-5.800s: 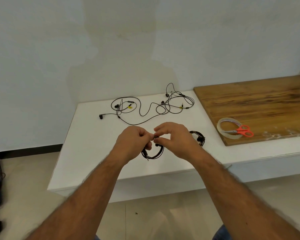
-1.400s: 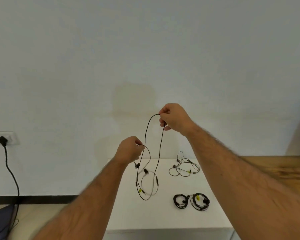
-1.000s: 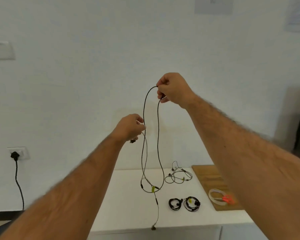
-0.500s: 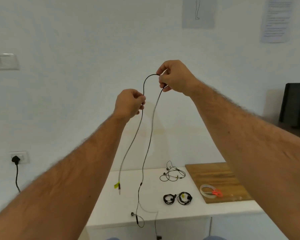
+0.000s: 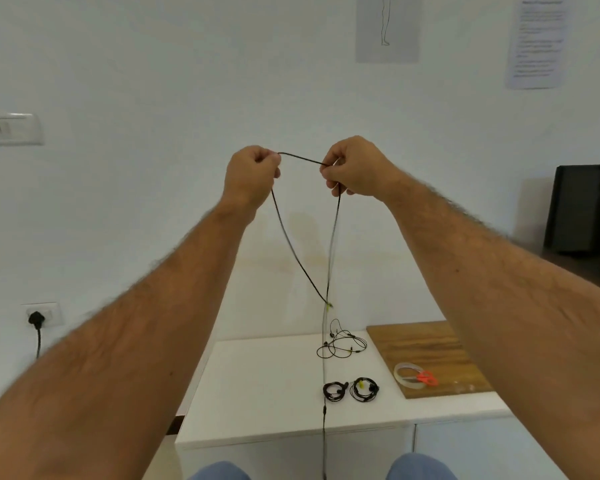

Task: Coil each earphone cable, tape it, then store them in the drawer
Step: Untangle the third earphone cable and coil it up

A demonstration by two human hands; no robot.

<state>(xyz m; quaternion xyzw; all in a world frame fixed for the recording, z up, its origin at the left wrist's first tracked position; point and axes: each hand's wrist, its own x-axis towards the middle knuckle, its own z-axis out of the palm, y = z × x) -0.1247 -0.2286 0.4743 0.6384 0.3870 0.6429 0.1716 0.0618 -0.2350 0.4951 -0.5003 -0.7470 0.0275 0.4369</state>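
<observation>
I hold a long black earphone cable [image 5: 293, 249] up in the air in front of the wall. My left hand [image 5: 252, 178] and my right hand [image 5: 355, 168] both pinch it, a short taut stretch between them. Two strands hang down and meet at a yellow tag [image 5: 329, 305]; one strand runs on past the table's front edge. On the white table [image 5: 257, 393] lie two coiled earphones [image 5: 334, 391] [image 5: 363, 389] side by side and one loose tangled earphone [image 5: 340, 344] behind them. No drawer shows clearly.
A wooden board [image 5: 426, 344] lies on the table's right part with a clear tape roll [image 5: 406, 375] and orange scissors [image 5: 426, 378] on it. A black box [image 5: 584, 209] stands at the right. A wall socket with a plug [image 5: 37, 318] is at the lower left.
My hands have come to the same height and moved apart, stretching the cable between them. The hanging strands have straightened, and the cable's lower end has dropped below the table edge.
</observation>
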